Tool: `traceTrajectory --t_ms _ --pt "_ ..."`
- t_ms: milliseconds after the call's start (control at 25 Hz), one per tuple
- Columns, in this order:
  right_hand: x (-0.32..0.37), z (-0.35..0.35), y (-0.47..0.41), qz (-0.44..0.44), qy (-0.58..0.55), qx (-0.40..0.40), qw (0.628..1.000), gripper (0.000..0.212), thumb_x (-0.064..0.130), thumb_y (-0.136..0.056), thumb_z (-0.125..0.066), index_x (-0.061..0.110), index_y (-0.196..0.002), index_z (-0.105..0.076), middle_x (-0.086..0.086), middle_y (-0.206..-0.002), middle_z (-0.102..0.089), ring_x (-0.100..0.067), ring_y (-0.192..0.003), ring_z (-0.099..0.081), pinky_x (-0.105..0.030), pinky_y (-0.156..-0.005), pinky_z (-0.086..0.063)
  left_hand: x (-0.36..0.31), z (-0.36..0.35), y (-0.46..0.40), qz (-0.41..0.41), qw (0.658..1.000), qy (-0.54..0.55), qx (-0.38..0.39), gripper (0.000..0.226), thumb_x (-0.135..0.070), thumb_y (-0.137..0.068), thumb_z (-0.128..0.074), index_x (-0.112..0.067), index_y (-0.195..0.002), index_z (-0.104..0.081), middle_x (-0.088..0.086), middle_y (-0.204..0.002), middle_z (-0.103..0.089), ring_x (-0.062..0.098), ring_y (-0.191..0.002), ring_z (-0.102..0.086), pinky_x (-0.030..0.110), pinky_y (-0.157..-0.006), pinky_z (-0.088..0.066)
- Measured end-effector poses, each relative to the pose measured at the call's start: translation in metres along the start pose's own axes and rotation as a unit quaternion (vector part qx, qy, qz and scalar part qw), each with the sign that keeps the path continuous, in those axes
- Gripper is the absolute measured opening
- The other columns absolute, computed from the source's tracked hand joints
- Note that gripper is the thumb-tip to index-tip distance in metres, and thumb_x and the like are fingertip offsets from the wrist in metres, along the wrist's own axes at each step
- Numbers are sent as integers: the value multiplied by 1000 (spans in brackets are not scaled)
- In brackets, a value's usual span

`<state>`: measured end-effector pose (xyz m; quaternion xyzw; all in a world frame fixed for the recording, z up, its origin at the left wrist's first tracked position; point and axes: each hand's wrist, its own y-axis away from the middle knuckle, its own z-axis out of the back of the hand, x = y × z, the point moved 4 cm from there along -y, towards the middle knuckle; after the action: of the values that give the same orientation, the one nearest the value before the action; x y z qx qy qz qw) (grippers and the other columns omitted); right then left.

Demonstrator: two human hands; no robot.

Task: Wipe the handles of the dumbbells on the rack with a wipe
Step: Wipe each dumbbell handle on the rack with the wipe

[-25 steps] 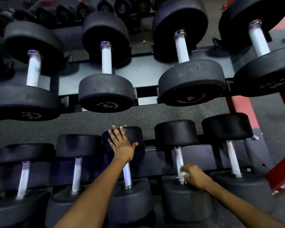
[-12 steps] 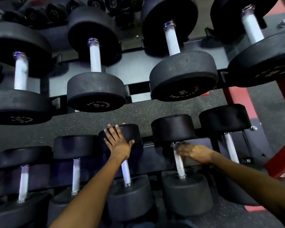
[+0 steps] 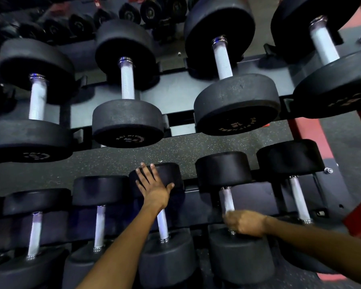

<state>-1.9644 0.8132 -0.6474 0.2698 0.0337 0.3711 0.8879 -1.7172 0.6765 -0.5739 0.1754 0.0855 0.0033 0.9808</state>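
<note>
Right hand point(image 3: 245, 223) grips a lower-row handle point(image 3: 227, 198), blurred, perhaps around a wipe. One dumbbell left of it, left hand point(image 3: 154, 187) rests flat, fingers straight.

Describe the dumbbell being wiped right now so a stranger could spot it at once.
Start at the dark two-tier rack and drop to its lower row of smaller dumbbells. Count from the right end: it is the second dumbbell, beside the one whose far head the left hand rests on. It alone has the right hand curled round the near end of its pale handle.
</note>
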Motion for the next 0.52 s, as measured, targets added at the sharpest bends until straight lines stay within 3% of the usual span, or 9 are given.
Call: traceTrajectory --t_ms 40,80,160,200,280,320,360,440,520 --pt "3 3 3 19 34 31 999 66 67 -86 -21 24 -96 -71 6 -99 -69 -12 -94 -65 -21 -85 -44 0 0 -1 -1 1000 3 -3 100 -56 -94 -47 -5 -150 18 21 -154 30 41 -141 27 55 -116 6" --pt "-6 0 -3 7 5 96 995 49 51 -90 -31 25 -80 -72 10 -84 -68 -7 -82 -66 -17 -79 -43 -2 1 -1 -2 1000 9 0 100 -56 -94 -47 -5 -150 18 21 -154 30 41 -141 27 55 -116 6" --pt "-26 24 -21 -31 84 -56 994 34 24 -74 -39 22 -57 -69 10 -62 -63 -7 -60 -63 -17 -66 -49 -3 1 0 -3 1000 10 4 100 -56 -94 -47 -5 -150 19 21 -154 30 41 -141 27 55 -115 6" --pt "-22 29 -26 -80 109 -60 989 31 22 -70 -42 20 -56 -70 8 -61 -63 -10 -59 -63 -21 -67 -52 -3 1 1 -1 1000 9 5 100 -56 -94 -47 -5 -149 20 21 -154 31 41 -141 28 54 -115 7" --pt "5 18 -32 -66 111 59 990 22 21 -77 -55 14 -75 -75 -2 -77 -70 -21 -74 -66 -32 -78 -52 -1 1 1 1 1000 11 8 101 -56 -94 -47 -6 -149 21 20 -153 32 40 -141 29 54 -115 7" --pt "13 3 -32 -42 96 143 984 22 17 -84 -54 8 -91 -73 -11 -93 -70 -29 -88 -65 -37 -84 -50 -1 1 1 1 1000 8 5 101 -56 -94 -47 -6 -149 21 20 -153 32 40 -141 29 54 -115 8" --pt "15 5 -32 -31 107 173 979 27 13 -89 -49 1 -105 -68 -18 -108 -66 -35 -101 -61 -41 -91 -46 -1 1 1 1 1000 9 6 101 -56 -94 -47 -6 -149 21 20 -153 33 40 -141 29 54 -115 8" --pt "-1 19 -47 -83 149 73 983 36 7 -94 -38 -3 -124 -55 -22 -128 -56 -37 -120 -49 -44 -106 -32 -2 1 0 0 1000 12 12 101 -56 -94 -46 -6 -149 22 20 -153 33 40 -141 30 54 -115 8" --pt "-7 27 -55 -128 155 70 977 38 8 -95 -36 -1 -128 -52 -20 -132 -53 -36 -125 -44 -43 -111 -24 -1 2 1 1 1000 10 10 100 -56 -94 -46 -6 -149 22 21 -153 32 40 -141 29 55 -115 7"
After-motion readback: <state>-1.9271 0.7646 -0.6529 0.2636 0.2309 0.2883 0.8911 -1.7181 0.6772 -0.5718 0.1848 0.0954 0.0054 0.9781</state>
